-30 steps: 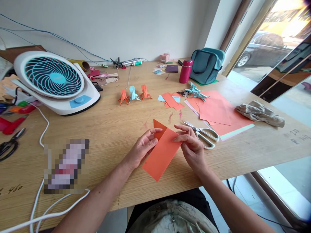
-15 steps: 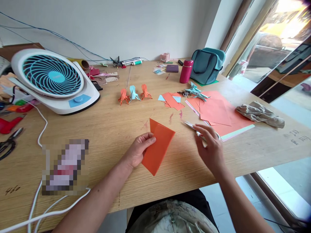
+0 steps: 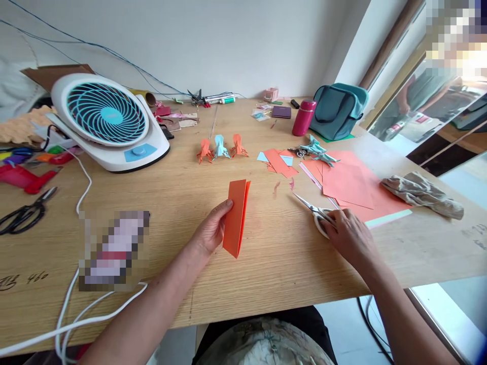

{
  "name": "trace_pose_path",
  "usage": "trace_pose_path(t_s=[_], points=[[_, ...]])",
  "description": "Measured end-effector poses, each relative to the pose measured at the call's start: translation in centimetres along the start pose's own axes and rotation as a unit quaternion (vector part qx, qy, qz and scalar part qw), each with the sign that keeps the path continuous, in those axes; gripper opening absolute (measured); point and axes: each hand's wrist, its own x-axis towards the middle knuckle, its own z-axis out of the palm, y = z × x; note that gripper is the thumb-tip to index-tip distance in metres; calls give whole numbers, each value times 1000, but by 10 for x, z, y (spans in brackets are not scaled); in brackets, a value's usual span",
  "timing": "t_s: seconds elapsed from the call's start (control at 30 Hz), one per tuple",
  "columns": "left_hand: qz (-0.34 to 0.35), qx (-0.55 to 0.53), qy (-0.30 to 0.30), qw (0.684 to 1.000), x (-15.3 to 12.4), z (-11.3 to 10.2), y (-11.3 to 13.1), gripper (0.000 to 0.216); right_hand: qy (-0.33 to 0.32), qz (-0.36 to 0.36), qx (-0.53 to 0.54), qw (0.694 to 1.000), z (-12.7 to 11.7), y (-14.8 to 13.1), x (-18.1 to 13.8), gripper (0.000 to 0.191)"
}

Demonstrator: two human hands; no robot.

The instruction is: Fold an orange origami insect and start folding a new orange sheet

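Note:
My left hand pinches a folded sheet of orange paper between thumb and fingers, raised above the table. The paper stands nearly upright, its right edge slightly parted. At the right, the fingers of my right hand are bent round the handles of the white-handled scissors. These lie on the table with their blades pointing up and left. Part of the handles is hidden under the hand. Just beyond them are larger orange sheets and small orange cut pieces.
Three folded paper figures stand mid-table. A white fan and black scissors are on the left. A pink bottle, a teal bag, a blue paper figure and a crumpled cloth are on the right.
My left hand has turned the folded orange paper more upright. My right hand has come down from over the scissors onto their handles. The view has shifted slightly left.

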Motion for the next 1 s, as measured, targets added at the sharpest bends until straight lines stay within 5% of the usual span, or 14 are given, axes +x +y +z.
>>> trace_pose_path(t_s=[0.13, 0.33, 0.47, 0.57, 1.0], points=[[4, -25, 4, 1000, 1, 0, 3, 14, -39, -6, 248, 968, -4, -23, -14, 33], [49, -53, 96, 993, 2, 5, 12, 15, -271, -73, 541, 793, -25, -89, -40, 54], [59, -75, 154, 983, 4, 6, 19, 13, -407, -105, 617, 666, -33, -120, -56, 67], [68, -85, 177, 978, 5, 5, 21, 12, -459, -109, 648, 597, -33, -129, -67, 63], [90, -93, 192, 973, 13, -5, 22, 18, -477, -106, 653, 579, -29, -130, -75, 56]])
